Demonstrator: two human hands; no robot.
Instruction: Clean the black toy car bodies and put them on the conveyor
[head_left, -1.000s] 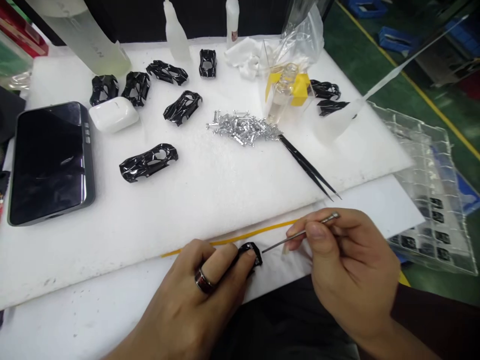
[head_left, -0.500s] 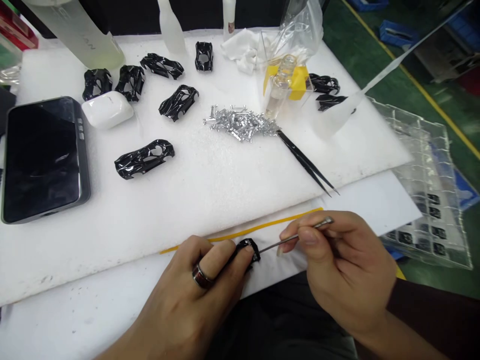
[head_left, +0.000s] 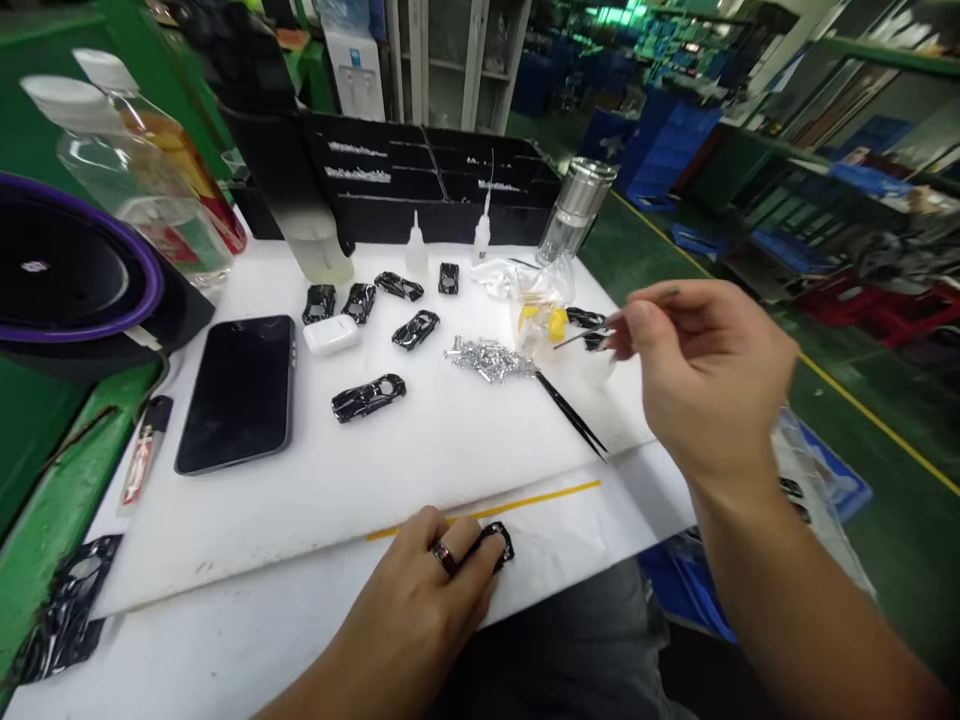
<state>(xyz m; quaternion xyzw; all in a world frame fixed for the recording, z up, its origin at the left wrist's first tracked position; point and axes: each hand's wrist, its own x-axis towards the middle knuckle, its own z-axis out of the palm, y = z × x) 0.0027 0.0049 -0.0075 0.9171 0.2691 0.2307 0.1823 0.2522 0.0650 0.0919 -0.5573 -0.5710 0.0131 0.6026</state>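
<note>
My left hand [head_left: 431,590], with a ring on one finger, is closed on a small glossy black toy car body [head_left: 505,541] at the front of the table. Its fingers cover most of that body. Raised on the right, my right hand [head_left: 701,365] pinches a thin metal rod tool [head_left: 571,341]. The rod points left, in front of a small clear holder with yellow tape [head_left: 553,322]. Left of the holder lies a pile of small silvery parts [head_left: 489,360], with black tweezers [head_left: 571,412] touching its right end. Several more black car bodies [head_left: 369,397] sit on the white foam board [head_left: 300,530].
A dark-screened device [head_left: 240,395] and a white case [head_left: 331,335] lie on the left. Behind stand small dropper bottles [head_left: 482,235], a metal-lidded jar [head_left: 576,210] and black compartment boxes [head_left: 375,215]. A yellow strip [head_left: 525,500] runs along the board's front edge.
My right hand has lifted the rod tool away from the car body, up and toward the taped holder. My left hand keeps its hold. The camera view has tilted up, showing more of the room.
</note>
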